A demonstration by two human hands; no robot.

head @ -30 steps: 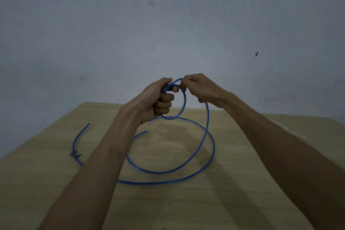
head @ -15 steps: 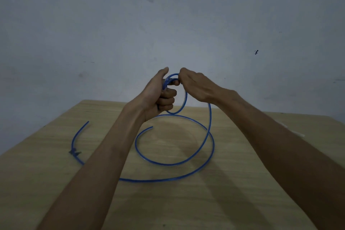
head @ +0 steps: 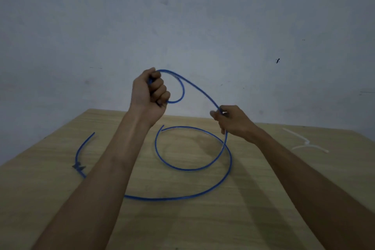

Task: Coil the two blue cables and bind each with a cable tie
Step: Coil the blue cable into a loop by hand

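Observation:
A thin blue cable lies in wide loops on the wooden table. My left hand is raised above the table's far edge, fisted around a small coil of the cable. From that fist a strand runs down to the right into my right hand, which pinches it between thumb and fingers. Below the right hand the cable drops to the table loops. A dark connector sits at the cable's left end. Two white cable ties lie at the right rear of the table.
A grey wall rises just behind the table's far edge. The table's left edge slants near the connector. Only one blue cable is in sight.
My right hand has slid down and to the right along the cable, away from the left hand. The left hand rose a little, holding the small coil.

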